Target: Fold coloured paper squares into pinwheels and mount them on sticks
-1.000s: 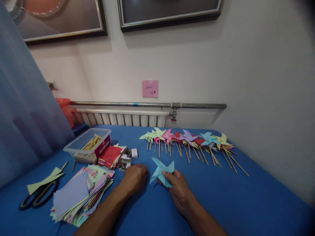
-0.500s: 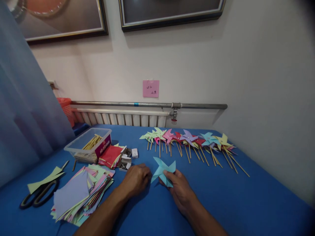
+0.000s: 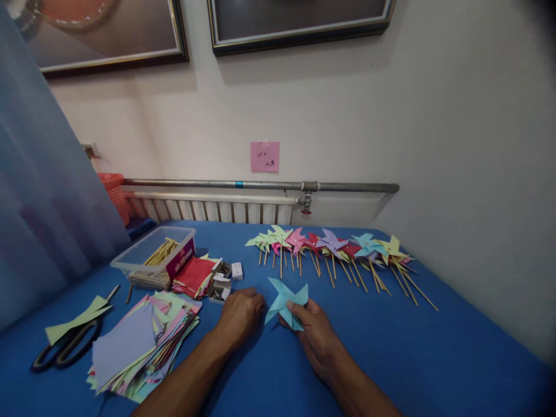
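A light-blue paper pinwheel (image 3: pixel 283 301) is pinched at its middle by my right hand (image 3: pixel 316 333), thumb on its front and fingers behind. No stick shows on it. Just left of the pinwheel, my left hand (image 3: pixel 243 313) rests low over the cloth with its fingers curled in. Whatever those fingertips hold, if anything, is hidden. Close beyond the left hand stand small open boxes of metal pins (image 3: pixel 219 289) and a little white box (image 3: pixel 237 270).
Finished pinwheels on sticks (image 3: pixel 330 243) lie in a row at the back. On the left are a paper stack (image 3: pixel 125 347), red sheets (image 3: pixel 194 275), a clear tub (image 3: pixel 124 265) of sticks, and black-handled scissors (image 3: pixel 78 344) under a green paper piece (image 3: pixel 80 318).
The view has shifted very slightly. Both hands and the light-blue pinwheel keep nearly the same places and the same hold.
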{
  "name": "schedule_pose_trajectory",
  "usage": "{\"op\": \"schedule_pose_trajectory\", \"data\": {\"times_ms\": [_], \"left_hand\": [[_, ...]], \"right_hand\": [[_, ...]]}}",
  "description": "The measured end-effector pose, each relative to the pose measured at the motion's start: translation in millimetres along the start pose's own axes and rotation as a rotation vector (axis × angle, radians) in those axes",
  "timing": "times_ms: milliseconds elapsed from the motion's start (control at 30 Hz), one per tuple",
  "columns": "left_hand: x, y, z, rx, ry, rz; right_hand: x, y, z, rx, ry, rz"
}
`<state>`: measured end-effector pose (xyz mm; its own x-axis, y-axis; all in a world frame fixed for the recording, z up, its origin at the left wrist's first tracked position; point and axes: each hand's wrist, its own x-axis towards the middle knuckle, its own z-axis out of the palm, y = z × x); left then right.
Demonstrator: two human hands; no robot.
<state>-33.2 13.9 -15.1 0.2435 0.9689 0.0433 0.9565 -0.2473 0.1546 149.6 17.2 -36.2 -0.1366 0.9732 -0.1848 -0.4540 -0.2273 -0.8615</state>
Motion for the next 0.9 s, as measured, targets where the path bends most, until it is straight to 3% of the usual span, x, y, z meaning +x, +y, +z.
{"op": "schedule_pose_trajectory", "data": {"times_ms": [400, 567, 700, 800, 900], "left_hand": [[0, -7, -3.0, 0.008, -0.02, -0.102], [-2, -10, -5.1, -0.296, 0.144, -0.105], [-7, 2, -6.4, -0.586, 0.283, 0.003], [-13, 16, -4.8, -0.674, 0.374, 0.131], [-17, 25, 1.7, -0.665, 0.416, 0.155]], "right_hand": [[2, 6, -3, -0.042, 0.023, -0.021], [4, 8, -4, -0.076, 0.019, -0.041], [8, 12, -5, -0.123, 0.031, -0.081], [8, 13, -3, -0.165, 0.041, -0.129], [7, 13, -2, -0.172, 0.023, -0.164]]}}
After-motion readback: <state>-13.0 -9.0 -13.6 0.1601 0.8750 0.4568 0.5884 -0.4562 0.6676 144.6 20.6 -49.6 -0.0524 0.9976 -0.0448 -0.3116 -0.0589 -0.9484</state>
